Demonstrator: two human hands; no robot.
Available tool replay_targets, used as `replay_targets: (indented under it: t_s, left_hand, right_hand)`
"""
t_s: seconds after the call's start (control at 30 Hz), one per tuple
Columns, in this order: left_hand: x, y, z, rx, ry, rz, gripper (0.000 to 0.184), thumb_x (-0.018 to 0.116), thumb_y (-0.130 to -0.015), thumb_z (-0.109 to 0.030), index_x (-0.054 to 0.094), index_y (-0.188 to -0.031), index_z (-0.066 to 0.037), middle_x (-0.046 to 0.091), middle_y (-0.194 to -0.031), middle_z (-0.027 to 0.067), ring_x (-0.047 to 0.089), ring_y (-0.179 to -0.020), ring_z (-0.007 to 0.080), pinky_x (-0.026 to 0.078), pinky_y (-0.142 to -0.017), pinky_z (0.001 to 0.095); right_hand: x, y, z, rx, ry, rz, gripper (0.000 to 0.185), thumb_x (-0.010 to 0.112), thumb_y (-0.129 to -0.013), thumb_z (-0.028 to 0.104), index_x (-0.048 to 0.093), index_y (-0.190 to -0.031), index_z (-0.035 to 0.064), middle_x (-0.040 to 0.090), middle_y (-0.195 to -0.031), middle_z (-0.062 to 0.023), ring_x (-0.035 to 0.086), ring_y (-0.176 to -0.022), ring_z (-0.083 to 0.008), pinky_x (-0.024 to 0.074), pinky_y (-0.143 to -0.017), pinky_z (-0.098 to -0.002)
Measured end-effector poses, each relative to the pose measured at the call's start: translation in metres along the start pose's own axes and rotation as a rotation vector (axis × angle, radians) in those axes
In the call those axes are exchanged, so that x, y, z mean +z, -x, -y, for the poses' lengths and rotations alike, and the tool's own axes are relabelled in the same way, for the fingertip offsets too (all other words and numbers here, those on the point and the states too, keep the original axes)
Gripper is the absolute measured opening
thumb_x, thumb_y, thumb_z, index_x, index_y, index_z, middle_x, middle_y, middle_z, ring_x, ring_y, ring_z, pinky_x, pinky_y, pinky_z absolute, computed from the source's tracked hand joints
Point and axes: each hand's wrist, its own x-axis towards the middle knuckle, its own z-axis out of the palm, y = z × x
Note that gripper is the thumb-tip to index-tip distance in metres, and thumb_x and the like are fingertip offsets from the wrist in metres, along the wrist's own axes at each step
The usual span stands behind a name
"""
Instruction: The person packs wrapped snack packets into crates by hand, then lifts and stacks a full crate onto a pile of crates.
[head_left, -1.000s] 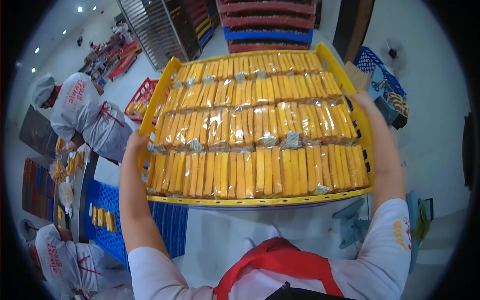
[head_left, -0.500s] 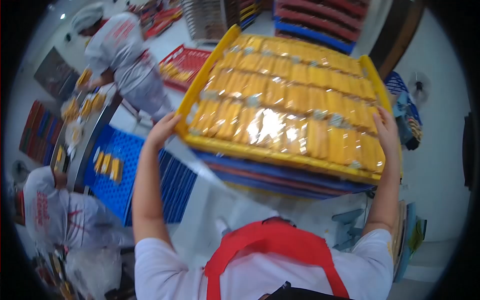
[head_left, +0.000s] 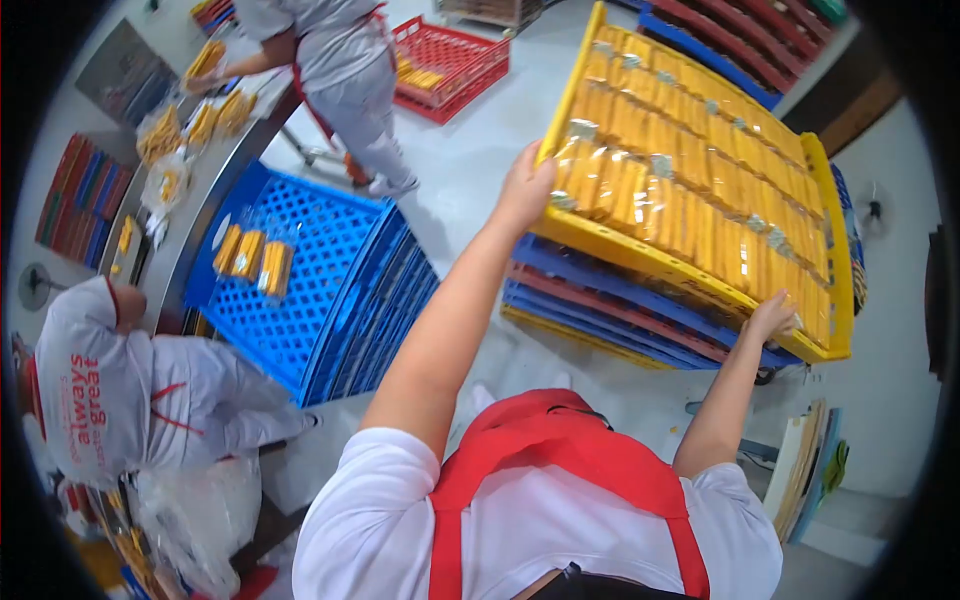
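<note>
A yellow crate [head_left: 640, 245] lies tilted in the view at the upper right, filled with rows of clear packs of yellow sticks [head_left: 690, 160]. My left hand [head_left: 527, 185] is closed on its left corner. At the near right edge, my right hand [head_left: 772, 316] has its fingers bent over the rim, close to the packs. Directly beneath the yellow crate is a stack of blue and red crates [head_left: 610, 300]; whether the yellow one rests fully on it cannot be seen.
Blue crates [head_left: 350, 290] stand stacked at left, several packs [head_left: 250, 255] in the top one. A red crate [head_left: 470, 75] is on the floor behind. Two co-workers, one at the metal table [head_left: 190, 225], one lower left [head_left: 90, 370]. Boards [head_left: 800, 470] lean at right.
The view has swung left, so the yellow crate and the stack below it appear further right. My right hand has shifted from the crate's right side to its near edge.
</note>
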Motion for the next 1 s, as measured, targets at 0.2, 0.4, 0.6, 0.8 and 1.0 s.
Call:
replay_targets:
  t_s: [0.2, 0.4, 0.6, 0.8, 1.0]
  left_hand:
    - [-0.007, 0.000, -0.006, 0.014, -0.100, 0.021, 0.038, 0.042, -0.078, -0.020, 0.044, -0.107, 0.004, 0.051, -0.101, 0.0216, 0.048, -0.097, 0.0296, 0.034, -0.086, 0.0336]
    - [-0.007, 0.006, -0.041, -0.105, -0.118, 0.152, 0.036, 0.039, -0.082, -0.016, 0.041, -0.112, 0.003, 0.049, -0.107, 0.0165, 0.045, -0.101, 0.0215, 0.034, -0.087, 0.0302]
    - [0.001, 0.011, -0.047, -0.208, 0.070, 0.124, 0.042, 0.034, -0.087, -0.023, 0.032, -0.121, 0.001, 0.039, -0.118, 0.0109, 0.034, -0.111, 0.0172, 0.025, -0.093, 0.0270]
    - [-0.006, 0.010, -0.041, -0.202, 0.004, 0.194, 0.045, 0.034, -0.087, -0.027, 0.030, -0.122, 0.002, 0.038, -0.119, 0.0122, 0.034, -0.112, 0.0180, 0.024, -0.094, 0.0269]
    - [-0.073, 0.023, 0.017, -0.170, -0.126, 0.138, 0.050, 0.034, -0.087, -0.035, 0.034, -0.120, 0.002, 0.041, -0.117, 0.0176, 0.035, -0.113, 0.0253, 0.026, -0.094, 0.0314]
  right_hand:
    - [0.014, -0.003, -0.010, -0.154, 0.166, -0.126, 0.054, 0.051, -0.075, 0.039, 0.045, -0.111, 0.0004, 0.040, -0.117, -0.0208, 0.028, -0.113, -0.0350, 0.0197, -0.095, -0.0451]
    - [0.022, -0.006, -0.028, -0.290, 0.148, -0.188, 0.049, 0.051, -0.074, 0.030, 0.045, -0.111, -0.0006, 0.041, -0.116, -0.0213, 0.032, -0.111, -0.0357, 0.0132, -0.097, -0.0474]
    - [0.015, 0.003, -0.015, -0.263, 0.045, -0.210, 0.044, 0.052, -0.073, 0.027, 0.047, -0.108, -0.0010, 0.042, -0.115, -0.0203, 0.032, -0.112, -0.0348, 0.0089, -0.098, -0.0480]
    - [0.012, -0.002, -0.023, -0.320, 0.065, -0.105, 0.047, 0.052, -0.073, 0.026, 0.045, -0.109, -0.0027, 0.043, -0.113, -0.0217, 0.034, -0.109, -0.0354, 0.0151, -0.097, -0.0449]
    - [-0.033, 0.050, 0.050, -0.356, -0.025, -0.101, 0.037, 0.050, -0.079, 0.020, 0.047, -0.106, -0.0061, 0.048, -0.108, -0.0220, 0.043, -0.103, -0.0302, 0.0321, -0.088, -0.0344]
